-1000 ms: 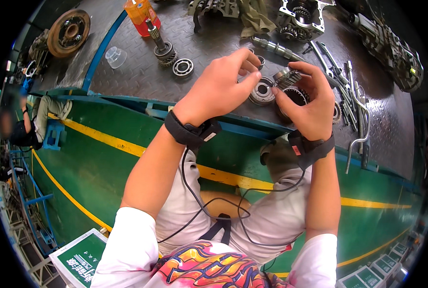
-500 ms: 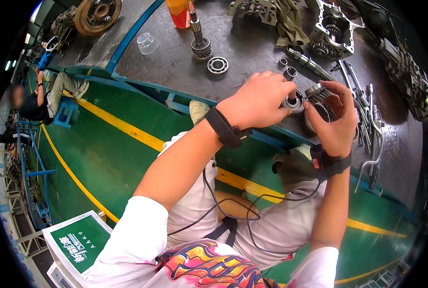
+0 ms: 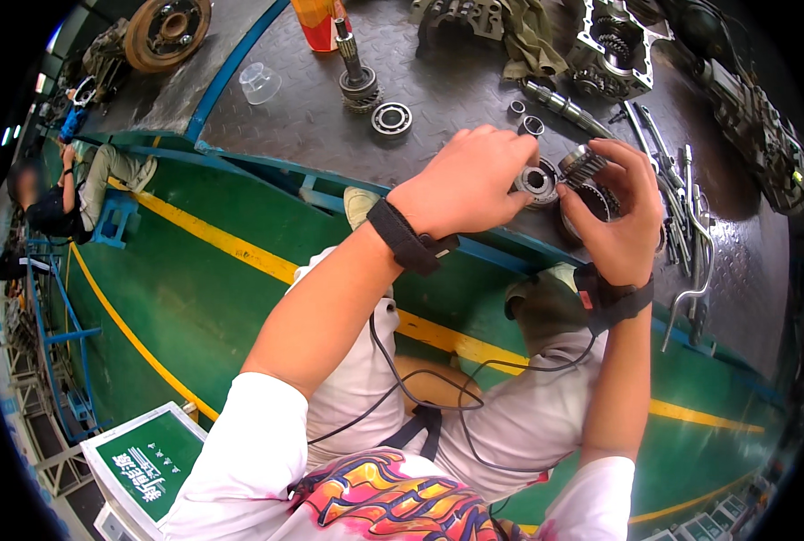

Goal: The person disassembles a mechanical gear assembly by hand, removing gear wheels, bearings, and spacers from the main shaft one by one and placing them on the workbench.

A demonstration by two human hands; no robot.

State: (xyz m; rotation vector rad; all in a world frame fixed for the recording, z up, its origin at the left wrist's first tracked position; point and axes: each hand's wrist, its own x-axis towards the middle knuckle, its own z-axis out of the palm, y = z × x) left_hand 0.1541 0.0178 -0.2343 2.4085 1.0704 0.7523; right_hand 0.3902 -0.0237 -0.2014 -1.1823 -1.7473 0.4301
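Observation:
Pinched between the fingers and thumb of my right hand is a small toothed gear, raised and tilted at the table's near edge. My left hand is curled with thumb and fingers at the left side of a round metal ring with a central hole; its fingertips are partly hidden. Below the gear, partly behind my right hand, is a larger dark toothed ring. Two small metal sleeves stand just beyond my hands. A ball bearing lies left of them, beside an upright geared shaft.
A splined shaft, wrenches and rods lie to the right. An open gearbox housing, a cloth, a clear plastic cup and an orange container are farther back. Another person sits at the far left.
The view has shifted slightly, so the table parts appear a little farther left and up. The central hole of the ring at my left hand shows more clearly. My right hand still holds the gear.

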